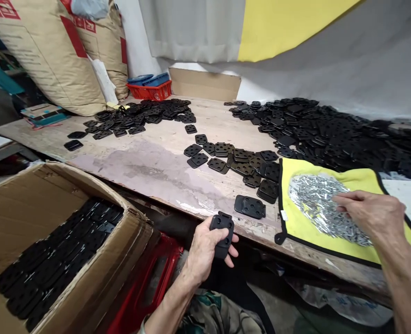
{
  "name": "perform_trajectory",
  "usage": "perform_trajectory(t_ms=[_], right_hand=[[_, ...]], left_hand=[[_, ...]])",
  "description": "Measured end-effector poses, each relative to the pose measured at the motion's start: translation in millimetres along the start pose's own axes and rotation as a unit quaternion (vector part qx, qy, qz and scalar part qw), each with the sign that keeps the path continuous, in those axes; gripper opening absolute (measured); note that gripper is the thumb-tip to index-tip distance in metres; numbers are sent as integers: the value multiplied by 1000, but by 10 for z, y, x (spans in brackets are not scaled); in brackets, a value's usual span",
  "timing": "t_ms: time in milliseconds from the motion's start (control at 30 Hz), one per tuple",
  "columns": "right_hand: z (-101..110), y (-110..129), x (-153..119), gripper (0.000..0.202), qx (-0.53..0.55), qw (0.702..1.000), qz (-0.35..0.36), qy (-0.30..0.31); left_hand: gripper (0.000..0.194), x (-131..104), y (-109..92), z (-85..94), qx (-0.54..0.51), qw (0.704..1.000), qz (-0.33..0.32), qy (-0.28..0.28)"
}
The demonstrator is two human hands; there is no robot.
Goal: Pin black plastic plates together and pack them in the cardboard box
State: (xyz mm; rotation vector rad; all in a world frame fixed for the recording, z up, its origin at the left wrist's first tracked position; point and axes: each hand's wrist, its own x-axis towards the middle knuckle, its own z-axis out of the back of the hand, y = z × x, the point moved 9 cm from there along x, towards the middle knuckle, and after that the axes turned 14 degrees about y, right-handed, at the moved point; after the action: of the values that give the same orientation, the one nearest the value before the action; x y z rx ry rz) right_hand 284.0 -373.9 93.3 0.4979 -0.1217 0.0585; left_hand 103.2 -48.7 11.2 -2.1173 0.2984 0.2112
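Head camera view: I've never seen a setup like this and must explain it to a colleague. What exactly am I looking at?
There is no machine here, just a person's two bare hands. The only picture comes from a camera worn on that person's head, looking forward and down.

The left hand holds a flat black part with dark spots, in front of the table's near edge. The right hand is at a pile of small silvery pieces on a yellow cloth; whether it pinches one is too small to tell.

Similar black parts lie loose across the table, with a large heap on the right. At lower left, an open cardboard box holds more.
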Motion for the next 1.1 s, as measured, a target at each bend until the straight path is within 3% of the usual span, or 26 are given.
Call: perform_trajectory(t_ms=[67,133,200,300,500,767,867,933,1000,1100], right_hand=[[-93,207,-285,15,149,988,-14,28],[-362,625,-619,22,325,938,18,122],[-623,1061,-940,20,408,890,36,201],[-869,1445,-1219,19,462,853,36,238],[-1142,1496,-1309,27,517,816,-38,254],[-1117,1535,-1337,13,451,866,-2,215],[-1117,1493,-1286,12,413,887,14,206],[-1139,1463,-1247,9,405,889,16,215],[-1141,1464,-1219,8,420,880,24,222],[-1074,1549,-1215,7,424,876,67,221]], left_hand=[[19,-3,-14,-73,58,998,6,9],[16,16,8,-187,76,996,15,36],[16,44,59,-299,40,997,22,65],[17,87,129,-403,-35,994,26,95],[20,157,150,-297,-96,994,14,50],[23,191,250,-236,-86,995,26,52],[21,150,243,-158,10,998,46,51],[16,99,162,-86,150,986,53,37],[14,32,-14,-55,333,942,29,14],[21,-88,-266,-118,554,832,-25,-27]])
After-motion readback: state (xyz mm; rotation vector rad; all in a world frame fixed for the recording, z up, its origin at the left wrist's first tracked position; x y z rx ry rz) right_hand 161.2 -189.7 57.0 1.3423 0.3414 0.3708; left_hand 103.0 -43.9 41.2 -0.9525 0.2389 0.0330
